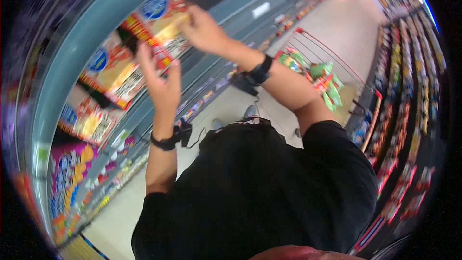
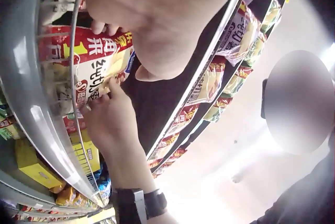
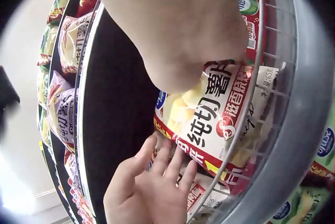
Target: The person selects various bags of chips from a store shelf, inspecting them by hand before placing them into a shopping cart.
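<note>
A white and red bag of potato chips (image 1: 166, 26) lies at the front of the shelf, behind a wire guard in the right wrist view. My right hand (image 1: 208, 32) grips its right-hand edge, thumb and fingers on the wrapper. At the opposite side my left hand (image 1: 161, 79) is held with fingers extended and thumb apart, close by the bag's red border. In the right wrist view, that left hand (image 3: 149, 195) shows its palm just below the bag (image 3: 209, 111). My right fingertips are hidden there behind the hand itself.
Similar chip bags (image 1: 113, 70) and purple bags (image 1: 72, 168) fill the shelf to the left. A wire cart with a red rim (image 1: 299, 30) stands behind my right arm, holding green packets (image 1: 321, 73). Another stocked shelf (image 1: 409, 86) lines the aisle's far side.
</note>
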{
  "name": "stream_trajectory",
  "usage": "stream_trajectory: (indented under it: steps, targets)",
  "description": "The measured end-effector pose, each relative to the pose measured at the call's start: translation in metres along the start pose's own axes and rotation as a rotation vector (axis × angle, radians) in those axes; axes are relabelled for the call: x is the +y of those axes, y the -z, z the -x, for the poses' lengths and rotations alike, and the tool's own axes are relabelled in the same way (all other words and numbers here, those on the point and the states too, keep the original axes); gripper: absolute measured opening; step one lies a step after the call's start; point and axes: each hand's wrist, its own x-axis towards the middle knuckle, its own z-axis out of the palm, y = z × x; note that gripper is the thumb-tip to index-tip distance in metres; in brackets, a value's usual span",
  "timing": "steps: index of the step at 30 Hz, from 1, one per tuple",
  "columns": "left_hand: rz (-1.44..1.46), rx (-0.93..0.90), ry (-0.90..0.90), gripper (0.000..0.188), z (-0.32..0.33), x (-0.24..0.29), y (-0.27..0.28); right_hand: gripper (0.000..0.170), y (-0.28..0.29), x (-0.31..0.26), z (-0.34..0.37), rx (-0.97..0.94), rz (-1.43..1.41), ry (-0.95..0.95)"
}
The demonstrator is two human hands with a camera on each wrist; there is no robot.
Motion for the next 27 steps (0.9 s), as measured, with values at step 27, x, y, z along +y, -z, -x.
stream_trajectory:
  steps: [27]
  targets:
    - [0.308, -0.597, 0.428, 0.022, 0.112, 0.006, -0.242, 0.064, 0.411, 0.291, 0.474, 0.277, 0.606, -0.984]
